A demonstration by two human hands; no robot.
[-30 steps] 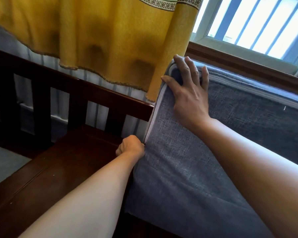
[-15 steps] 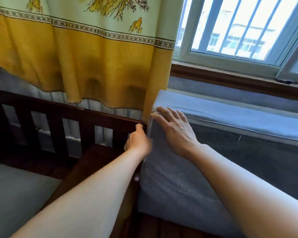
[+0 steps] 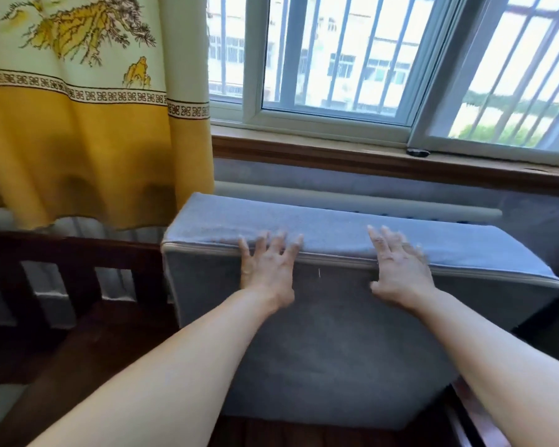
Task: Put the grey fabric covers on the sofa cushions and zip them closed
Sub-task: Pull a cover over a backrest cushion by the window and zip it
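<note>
A window with vertical bars is seen across the upper right of the frame, and a yellow patterned curtain hangs at the upper left. A dark wooden sofa frame is seen at the left. The cushion, dressed in its grey fabric cover, stands on edge at the centre, below the window sill. A pale zip seam runs along its upper front edge. The left hand and right hand are laid flat, fingers spread and released, over that upper edge, blurred at the fingertips.
</note>
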